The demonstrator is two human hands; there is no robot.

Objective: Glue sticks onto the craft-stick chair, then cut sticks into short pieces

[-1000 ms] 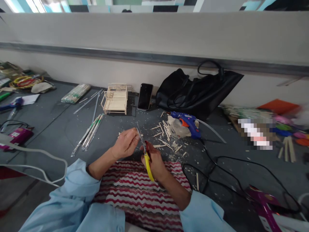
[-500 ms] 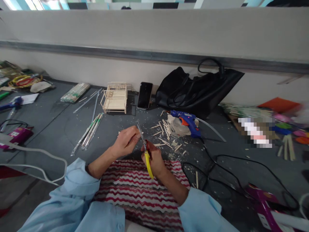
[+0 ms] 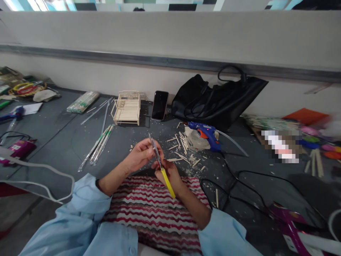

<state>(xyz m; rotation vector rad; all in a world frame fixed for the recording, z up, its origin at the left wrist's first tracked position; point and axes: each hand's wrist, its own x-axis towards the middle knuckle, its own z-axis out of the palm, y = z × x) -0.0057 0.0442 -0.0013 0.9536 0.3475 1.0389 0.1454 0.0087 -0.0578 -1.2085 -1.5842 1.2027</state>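
My right hand [image 3: 172, 175] is closed around a pair of scissors [image 3: 167, 182] with yellow handles, blades pointing up and away from me. My left hand [image 3: 140, 155] is at the blades, its thumb and fingers pressed together behind and beside them. Whatever it pinches is too small or hidden to make out. Short cut wooden sticks [image 3: 183, 142] lie scattered with shavings beyond my right hand. A small model bed frame [image 3: 127, 111] made of sticks stands farther back, and wrapped sticks [image 3: 99, 145] lie to the left of my left hand.
A blue glue gun [image 3: 209, 133] rests on a pale lump at the right, its black cable [image 3: 253, 195] looping over the table. A phone [image 3: 160, 105] leans at the back beside a black bag [image 3: 215, 99]. Purple devices [image 3: 20, 149] sit at the left and right edges.
The scissors' blades have come together, and their handles have swung slightly right and toward me. My left hand has turned and its fingers now reach behind the blades.
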